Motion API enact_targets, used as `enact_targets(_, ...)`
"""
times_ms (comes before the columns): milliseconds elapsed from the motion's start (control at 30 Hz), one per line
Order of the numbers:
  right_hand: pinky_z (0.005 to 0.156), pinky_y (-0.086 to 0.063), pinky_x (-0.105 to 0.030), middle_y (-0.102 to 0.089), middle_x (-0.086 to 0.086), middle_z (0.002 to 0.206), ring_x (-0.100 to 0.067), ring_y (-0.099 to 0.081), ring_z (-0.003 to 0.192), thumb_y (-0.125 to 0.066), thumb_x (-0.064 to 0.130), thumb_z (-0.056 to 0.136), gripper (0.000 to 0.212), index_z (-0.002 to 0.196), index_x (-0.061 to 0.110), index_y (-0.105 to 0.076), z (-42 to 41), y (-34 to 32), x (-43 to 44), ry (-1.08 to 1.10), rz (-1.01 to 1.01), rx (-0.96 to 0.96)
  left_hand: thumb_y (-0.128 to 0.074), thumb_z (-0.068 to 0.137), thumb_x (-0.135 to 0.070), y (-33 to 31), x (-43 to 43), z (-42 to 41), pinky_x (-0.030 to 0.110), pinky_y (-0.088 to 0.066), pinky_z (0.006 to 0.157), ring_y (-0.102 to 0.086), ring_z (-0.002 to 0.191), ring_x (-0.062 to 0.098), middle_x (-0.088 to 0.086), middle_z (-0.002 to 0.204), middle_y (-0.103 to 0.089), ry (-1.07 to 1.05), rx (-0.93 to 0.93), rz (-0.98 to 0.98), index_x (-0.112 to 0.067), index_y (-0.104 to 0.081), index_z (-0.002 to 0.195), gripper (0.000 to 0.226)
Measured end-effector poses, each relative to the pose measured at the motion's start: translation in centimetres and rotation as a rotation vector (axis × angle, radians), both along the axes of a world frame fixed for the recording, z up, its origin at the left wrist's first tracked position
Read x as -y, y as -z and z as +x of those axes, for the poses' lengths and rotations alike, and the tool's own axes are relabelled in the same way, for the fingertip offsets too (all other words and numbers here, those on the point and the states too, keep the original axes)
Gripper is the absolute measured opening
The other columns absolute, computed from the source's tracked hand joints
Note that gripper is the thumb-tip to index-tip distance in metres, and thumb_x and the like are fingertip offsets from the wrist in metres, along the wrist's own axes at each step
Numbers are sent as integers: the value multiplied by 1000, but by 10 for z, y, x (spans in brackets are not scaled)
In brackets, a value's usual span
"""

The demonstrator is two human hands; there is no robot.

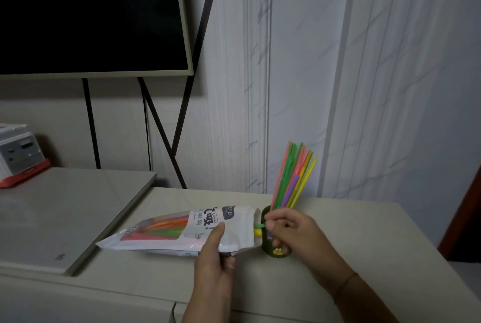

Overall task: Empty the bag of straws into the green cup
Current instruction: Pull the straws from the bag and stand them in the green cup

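Your left hand (214,252) grips the bag of straws (179,229) near its lower edge, thumb pressed on the printed front, the other fingers (230,261) curled underneath. The bag lies nearly flat, tilted slightly, its open mouth touching the rim of the green cup (276,251). Several coloured straws show through its clear window at the end away from the cup.

Your right hand (291,229) sits directly over the cup's near side, covering much of it. Its thumb and forefinger are pinched narrow on the tip of a green straw (260,225) protruding from the bag mouth; a yellow straw end (257,232) shows just below it.

The cup stands upright on the tabletop (364,231), with a small yellow figure on its front. A bundle of straws (292,177) already stands in it, leaning away from the bag.

Left of the cup, beyond the bag, a raised pale slab (65,213) rests on the tabletop. Farther left stands a grey device on a red base (19,158). A dark screen (91,13) hangs above the slab.
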State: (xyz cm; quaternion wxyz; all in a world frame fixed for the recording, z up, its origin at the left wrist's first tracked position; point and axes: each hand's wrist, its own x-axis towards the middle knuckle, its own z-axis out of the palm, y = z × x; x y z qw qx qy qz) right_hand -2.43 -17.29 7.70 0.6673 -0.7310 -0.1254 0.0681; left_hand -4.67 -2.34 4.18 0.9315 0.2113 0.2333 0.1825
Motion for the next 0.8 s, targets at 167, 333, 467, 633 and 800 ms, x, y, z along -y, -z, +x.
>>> enact_targets(167,49,-46,-22,-60,-3,72,-7,-58,50,-65,3,81,13,91,10,-61,-10,9,-18,-18,-7,11,-61,85,3,-2,3,-2,29,-58,63,-66,91,18,6,103,-70,36,-10,48,-14,-61,107,28)
enact_targets(333,42,-42,-20,-59,-6,63,-5,-54,42,-62,-3,80,11,91,1,-62,-8,14,-23,56,34,-5,-64,83,0,-2,2,-6,26,-59,57,-66,90,19,6,101,-70,55,-31,100,-15,-62,108,29)
enact_targets(467,41,-43,-19,-57,-11,62,-7,-54,42,-60,-7,82,13,94,-5,-62,-6,18,-17,80,109,-79,-65,83,-3,-1,1,-9,31,-57,74,-67,90,17,2,98,-72,60,-22,180,-18,-63,105,27)
enact_targets(633,76,-55,-31,-68,-14,98,-20,-64,88,-56,10,89,23,111,2,-61,0,34,-17,110,338,-250,-66,83,-3,-8,5,-17,34,-53,77,-73,81,12,-3,91,-77,21,77,380,-20,-66,105,28)
enact_targets(800,83,-50,-41,-66,-16,115,-29,-61,101,-36,31,97,39,114,6,-61,-5,27,-23,-15,841,-654,-77,73,-6,-6,9,-18,39,-55,87,-71,96,19,1,102,-76,42,48,621,-17,-66,114,45)
